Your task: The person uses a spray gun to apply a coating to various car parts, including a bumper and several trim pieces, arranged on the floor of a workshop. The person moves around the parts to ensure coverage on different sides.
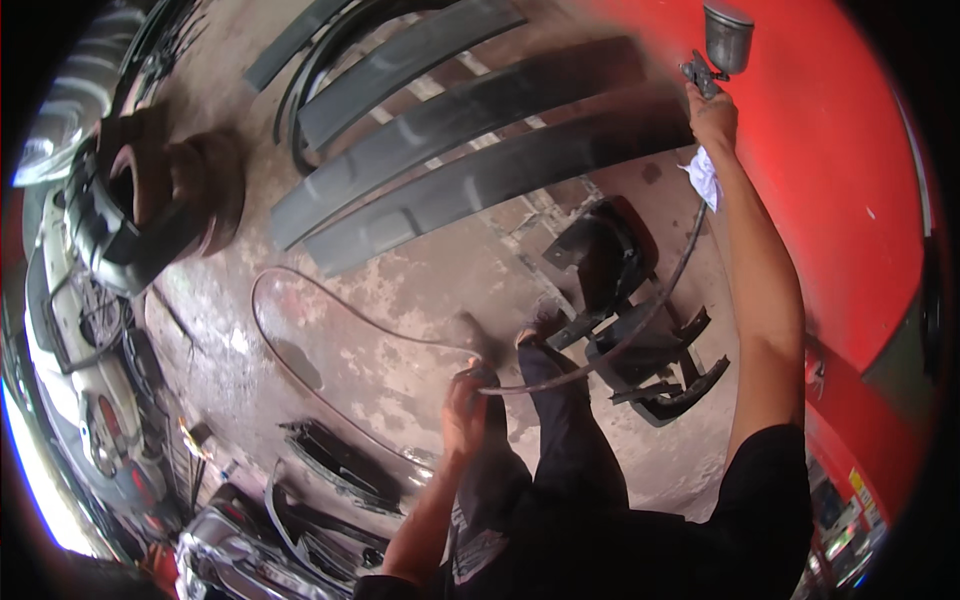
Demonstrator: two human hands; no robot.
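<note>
A spray gun (704, 74) with a grey metal cup on top is held up by my right hand (714, 120), its fingers wrapped round the grip. Below that wrist hangs a white cloth (703, 178). From the gun's underside a hose (560, 381) curves down to my left hand (464, 405), which is closed round it in front of my legs. Past my left hand the hose makes a wide loop on the floor. Nearest the gun are the right ends of two long dark grey panels (420, 200) (400, 150), laid side by side over a light frame.
More long dark strips (410, 70) lie farther off. Black molded parts (605, 255) stand near my feet. Along the right runs a large red surface (830, 200). Bumper-like parts (100, 400) and other black pieces (340, 465) crowd the left side.
</note>
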